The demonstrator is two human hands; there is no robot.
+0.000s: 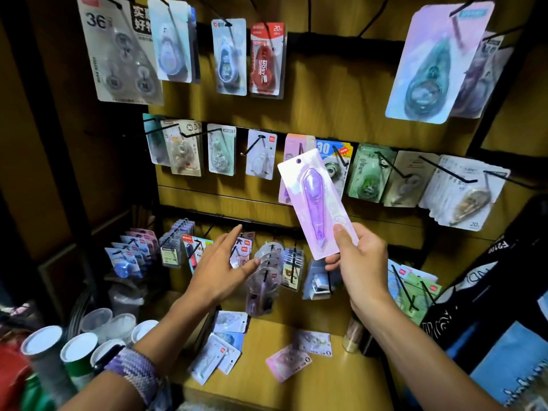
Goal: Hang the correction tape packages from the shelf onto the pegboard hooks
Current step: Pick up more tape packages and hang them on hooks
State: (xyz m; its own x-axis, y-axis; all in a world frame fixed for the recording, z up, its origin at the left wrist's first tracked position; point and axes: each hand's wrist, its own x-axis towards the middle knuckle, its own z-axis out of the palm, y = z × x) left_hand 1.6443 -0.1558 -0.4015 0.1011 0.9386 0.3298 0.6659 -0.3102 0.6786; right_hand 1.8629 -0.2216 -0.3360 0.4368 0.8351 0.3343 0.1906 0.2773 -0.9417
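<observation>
My right hand (360, 262) pinches the lower end of a long pale purple correction tape package (314, 203), held upright and tilted left in front of the middle pegboard row. Its hang hole is at the top, near a hook (302, 149) carrying similar pink cards. My left hand (224, 265) is open with fingers stretched toward the lowest row of hooks, holding nothing. Several loose correction tape packages lie on the wooden shelf (267, 381) below: a white group (219, 351) and a pink one (289, 361).
The pegboard (326, 84) carries three rows of black hooks filled with carded correction tapes. White-capped tubes (78, 348) stand at lower left. A dark printed bag (474, 292) hangs at right. A small glittery bottle (353, 333) stands on the shelf.
</observation>
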